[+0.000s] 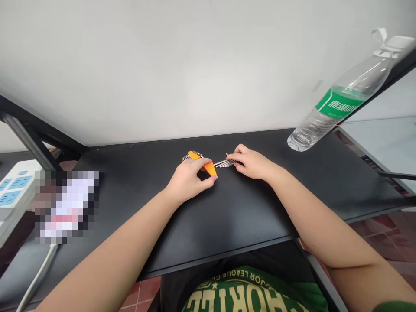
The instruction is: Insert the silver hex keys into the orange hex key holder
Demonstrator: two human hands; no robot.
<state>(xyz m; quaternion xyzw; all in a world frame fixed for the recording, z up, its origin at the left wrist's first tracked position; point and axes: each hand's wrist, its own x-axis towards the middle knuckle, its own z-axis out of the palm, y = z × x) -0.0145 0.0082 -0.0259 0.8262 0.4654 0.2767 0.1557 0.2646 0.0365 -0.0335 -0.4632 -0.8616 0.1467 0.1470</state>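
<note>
While forearms stretch forward, both hands (pixel 221 171) pinch the orange hex-key holder (pixel 203 162).

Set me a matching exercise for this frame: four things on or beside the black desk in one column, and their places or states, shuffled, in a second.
Things:
1. orange holder
2. metal keys
3. water bottle
4. power strip

Places or states:
A. at the far left edge, white with blue sockets
B. at the back right, clear with a green label
C. under the fingers of the right hand
D. gripped by the left hand

Pairs: 1-D, 2-C, 3-B, 4-A
</note>
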